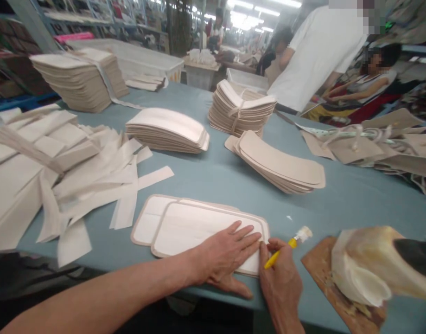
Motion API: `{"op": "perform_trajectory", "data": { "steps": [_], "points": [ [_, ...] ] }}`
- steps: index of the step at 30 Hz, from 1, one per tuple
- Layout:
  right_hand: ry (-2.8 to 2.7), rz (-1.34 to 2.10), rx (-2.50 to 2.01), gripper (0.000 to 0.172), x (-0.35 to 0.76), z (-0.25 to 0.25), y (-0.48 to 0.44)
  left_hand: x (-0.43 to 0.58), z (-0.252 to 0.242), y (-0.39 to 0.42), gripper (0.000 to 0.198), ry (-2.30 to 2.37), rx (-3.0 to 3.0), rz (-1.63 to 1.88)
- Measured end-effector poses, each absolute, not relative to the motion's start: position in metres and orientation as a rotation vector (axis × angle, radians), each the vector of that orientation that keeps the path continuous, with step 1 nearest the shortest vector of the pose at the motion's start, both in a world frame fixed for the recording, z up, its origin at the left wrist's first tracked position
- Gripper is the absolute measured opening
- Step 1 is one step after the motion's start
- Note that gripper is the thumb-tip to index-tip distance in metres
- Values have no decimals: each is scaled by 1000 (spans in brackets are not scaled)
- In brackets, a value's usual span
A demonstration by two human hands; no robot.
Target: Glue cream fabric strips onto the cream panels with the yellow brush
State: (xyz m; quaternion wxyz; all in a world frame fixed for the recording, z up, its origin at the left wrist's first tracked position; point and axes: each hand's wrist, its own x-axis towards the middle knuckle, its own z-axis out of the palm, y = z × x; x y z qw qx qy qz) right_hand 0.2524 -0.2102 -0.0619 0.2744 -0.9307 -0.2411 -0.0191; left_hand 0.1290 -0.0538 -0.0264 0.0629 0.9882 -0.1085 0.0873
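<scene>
Head view: most of the frame is taken up by a blue-green table (206, 174). Its left side is covered by a heap of pale strips (77, 160), crossed by a band. Beyond the table, at the upper right, a person in a white shirt (313, 55) is seen. At the upper left, a tall stack of panels (72, 86) is wrapped by a pale strap.

Overlapping white panels with beige borders (192, 222) are laid flat at the lower centre, near the table's front edge. At the lower right, a smeared pale container (348, 253) is set on a brown board (320, 260). Three smaller stacks are spread across the upper middle: a curved one (167, 127), a tied one (244, 113) and a fanned one (282, 164).

The left hand (230, 253) is opened out, palm down and fingers spread, and is rested on the panels; nothing is gripped by it. By the right hand (281, 273), its fingers curled at the panels' right edge, a yellow brush (273, 260) is held, its whitened bristles pointed toward the upper right.
</scene>
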Motion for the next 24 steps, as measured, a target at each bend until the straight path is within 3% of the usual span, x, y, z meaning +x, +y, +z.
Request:
{"op": "perform_trajectory", "data": {
  "steps": [8, 13, 18, 24],
  "points": [
    [-732, -135, -2472, 53, 251, -61, -207, 109, -38, -58, 101, -121, 3019, 384],
    [-747, -175, -2476, 51, 251, -64, -207, 72, -41, -47, 110, 90, 3082, 455],
    [-786, -217, -2463, 49, 250, -67, -207, 40, -46, -32, 104, 405, 3013, 595],
    [-848, -322, -2418, 45, 252, -67, -208, 37, -46, -29, 99, 412, 3008, 632]
  ]
}}
